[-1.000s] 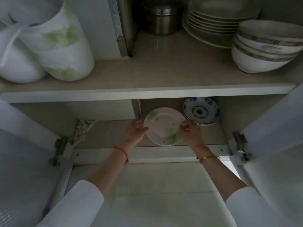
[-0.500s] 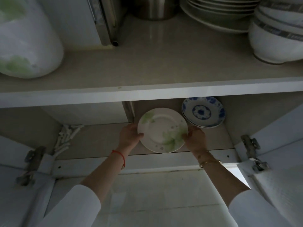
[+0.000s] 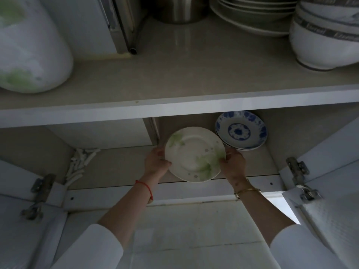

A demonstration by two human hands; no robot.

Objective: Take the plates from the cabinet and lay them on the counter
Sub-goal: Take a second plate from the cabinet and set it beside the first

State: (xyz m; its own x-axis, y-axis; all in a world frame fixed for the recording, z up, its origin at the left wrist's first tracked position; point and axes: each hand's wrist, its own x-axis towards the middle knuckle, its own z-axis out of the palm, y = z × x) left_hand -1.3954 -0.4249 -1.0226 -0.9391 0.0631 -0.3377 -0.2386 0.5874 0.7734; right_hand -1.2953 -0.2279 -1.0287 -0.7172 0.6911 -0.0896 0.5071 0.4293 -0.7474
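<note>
A white plate with green leaf prints (image 3: 192,154) is held at the front of the lower cabinet shelf (image 3: 120,166). My left hand (image 3: 155,162) grips its left rim and my right hand (image 3: 232,163) grips its right rim. The plate's near edge reaches past the shelf's front lip. Just behind and to the right, a short stack of blue-and-white plates (image 3: 241,131) rests on the same shelf.
The upper shelf (image 3: 184,105) carries a stack of grey plates (image 3: 250,14), nested bowls (image 3: 324,35), a steel pot (image 3: 178,8) and white containers (image 3: 29,45). Both cabinet doors stand open, with hinges at the left (image 3: 37,195) and right (image 3: 301,177). A white bundle (image 3: 81,164) lies in the lower shelf's left corner.
Both hands closed on the green-leaf plate's rims and drew it forward to the shelf's front edge. The camera moved closer and tilted down.
</note>
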